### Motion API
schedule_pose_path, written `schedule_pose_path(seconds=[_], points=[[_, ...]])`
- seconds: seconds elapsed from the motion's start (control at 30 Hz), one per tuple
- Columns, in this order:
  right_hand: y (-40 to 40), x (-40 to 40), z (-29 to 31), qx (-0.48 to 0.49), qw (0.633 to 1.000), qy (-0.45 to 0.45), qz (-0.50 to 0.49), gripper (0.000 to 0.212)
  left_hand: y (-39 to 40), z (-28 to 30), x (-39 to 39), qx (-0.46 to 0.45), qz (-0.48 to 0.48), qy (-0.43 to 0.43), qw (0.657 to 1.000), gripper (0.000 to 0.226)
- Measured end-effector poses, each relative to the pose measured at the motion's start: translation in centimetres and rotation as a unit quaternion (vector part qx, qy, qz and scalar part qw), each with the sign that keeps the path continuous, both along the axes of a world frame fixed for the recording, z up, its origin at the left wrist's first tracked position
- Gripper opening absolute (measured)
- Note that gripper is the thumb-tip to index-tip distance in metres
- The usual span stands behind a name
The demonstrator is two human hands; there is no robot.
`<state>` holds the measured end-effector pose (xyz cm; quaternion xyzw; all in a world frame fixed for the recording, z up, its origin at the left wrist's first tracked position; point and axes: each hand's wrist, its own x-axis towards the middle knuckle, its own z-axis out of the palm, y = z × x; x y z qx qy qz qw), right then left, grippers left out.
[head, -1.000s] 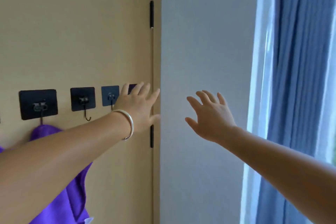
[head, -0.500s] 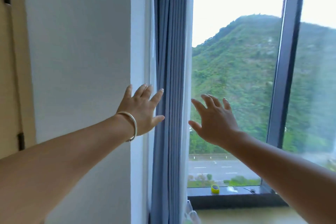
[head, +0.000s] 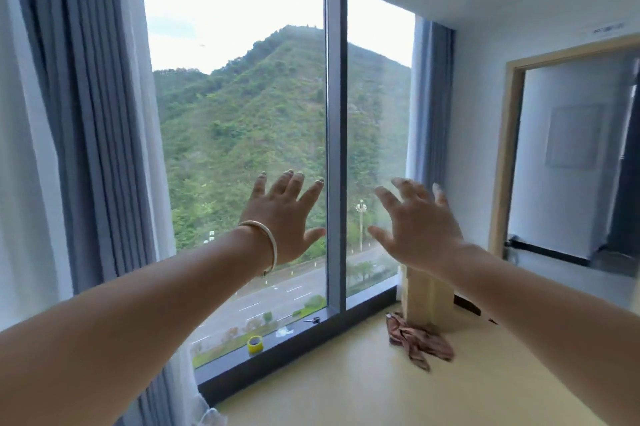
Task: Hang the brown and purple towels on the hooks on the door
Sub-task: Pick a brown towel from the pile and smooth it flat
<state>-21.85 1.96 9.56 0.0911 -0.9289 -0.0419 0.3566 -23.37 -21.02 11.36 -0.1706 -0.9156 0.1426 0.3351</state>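
The view has swung from door and hooks to the window (head: pixel 242 135). Left hand (head: pixel 282 218) and right hand (head: pixel 414 225) are raised, fingers spread, holding nothing. The brown towel (head: pixel 417 341) lies crumpled on the floor (head: pixel 346 391).

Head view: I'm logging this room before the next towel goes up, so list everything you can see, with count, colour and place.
brown towel: one, brown, crumpled on the floor at the foot of the box
box: one, tan, standing on the floor by the window's right end
tape roll: one, yellow, on the window sill
scissors: one small dark pair, it seems, on the sill by the window post
curtains: two, blue-grey, at either side of the window
doorway: one, light wood frame, in the right wall
bracelet: one, pale, on the left wrist
hands: left hand and right hand, both raised, fingers spread, holding nothing
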Motion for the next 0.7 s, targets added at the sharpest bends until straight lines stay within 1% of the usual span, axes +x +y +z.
schedule_pose_path(seconds=[0.2, 0.37, 0.57, 0.7], points=[[13.2, 1.4, -1.7, 0.012, 0.993, -0.011, -0.114, 0.069, 13.7, -1.7, -4.2, 0.001, -0.103, -0.007, 0.995, 0.082], [22.9, 4.6, -2.6, 0.009, 0.976, -0.015, -0.218, 0.067, 24.6, -3.0, -5.7, -0.004, -0.184, -0.012, 0.983, 0.083], [32.0, 7.9, -4.0, -0.007, 0.945, -0.049, -0.323, 0.064, 35.7, -4.8, -6.3, -0.014, -0.273, -0.042, 0.961, 0.082], [36.6, 9.1, -5.1, -0.021, 0.924, -0.071, -0.376, 0.065, 42.1, -5.9, -7.2, -0.021, -0.323, -0.044, 0.945, 0.081]])
